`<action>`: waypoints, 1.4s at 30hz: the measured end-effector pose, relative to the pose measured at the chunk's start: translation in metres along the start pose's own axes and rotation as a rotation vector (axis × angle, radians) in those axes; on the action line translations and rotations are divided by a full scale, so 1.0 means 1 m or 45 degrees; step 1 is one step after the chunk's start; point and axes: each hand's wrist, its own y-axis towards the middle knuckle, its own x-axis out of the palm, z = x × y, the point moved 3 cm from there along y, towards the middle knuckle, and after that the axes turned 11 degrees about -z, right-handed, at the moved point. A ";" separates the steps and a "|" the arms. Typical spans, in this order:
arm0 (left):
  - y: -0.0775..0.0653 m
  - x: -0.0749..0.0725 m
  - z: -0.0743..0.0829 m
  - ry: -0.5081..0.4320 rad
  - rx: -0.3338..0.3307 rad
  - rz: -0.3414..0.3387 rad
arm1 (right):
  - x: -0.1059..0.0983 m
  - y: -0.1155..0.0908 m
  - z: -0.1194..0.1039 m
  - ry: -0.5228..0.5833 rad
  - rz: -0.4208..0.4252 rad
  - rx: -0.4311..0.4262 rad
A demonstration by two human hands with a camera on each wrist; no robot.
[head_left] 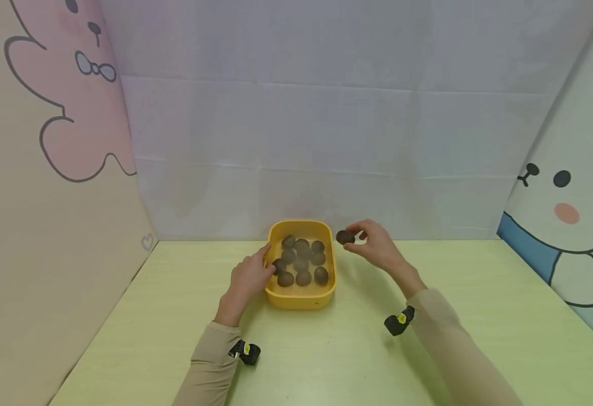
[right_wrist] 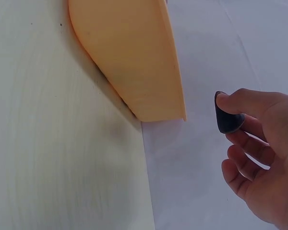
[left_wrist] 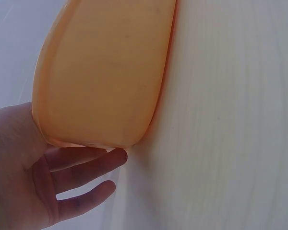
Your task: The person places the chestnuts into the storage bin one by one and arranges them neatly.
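Observation:
A yellow plastic bin [head_left: 301, 301] stands at the back of the table and holds several dark, rounded, stone-like pieces [head_left: 303, 278]. My left hand [head_left: 249, 276] grips the bin's left side, thumb over the rim. In the left wrist view, the fingers [left_wrist: 89, 172] of that hand lie along the bin's outer wall [left_wrist: 105, 81]. My right hand [head_left: 377, 245] pinches one dark, smooth, rounded piece [head_left: 345, 237] between thumb and fingers, held up just right of the bin's rim. The right wrist view shows this dark piece [right_wrist: 226, 120] apart from the bin [right_wrist: 134, 62].
The pale green table [head_left: 321, 361] meets a white sheet [head_left: 301, 129] directly behind the bin. Side panels with a pink cartoon figure [head_left: 80, 129] at left and a white one [head_left: 575, 225] at right flank the table.

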 end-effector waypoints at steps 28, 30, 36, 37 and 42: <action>-0.001 0.000 0.002 -0.017 -0.024 -0.010 | 0.030 0.026 -0.020 -0.200 -0.192 -0.097; -0.001 0.000 0.002 -0.013 -0.022 -0.008 | 0.031 0.026 -0.020 -0.213 -0.195 -0.083; -0.001 -0.001 0.003 -0.008 -0.023 -0.008 | 0.033 0.028 -0.025 -0.270 -0.203 -0.104; -0.001 -0.001 0.003 -0.009 -0.024 -0.009 | 0.033 0.028 -0.026 -0.281 -0.205 -0.112; 0.000 0.000 0.002 -0.008 -0.020 -0.004 | 0.037 0.031 -0.031 -0.358 -0.232 -0.107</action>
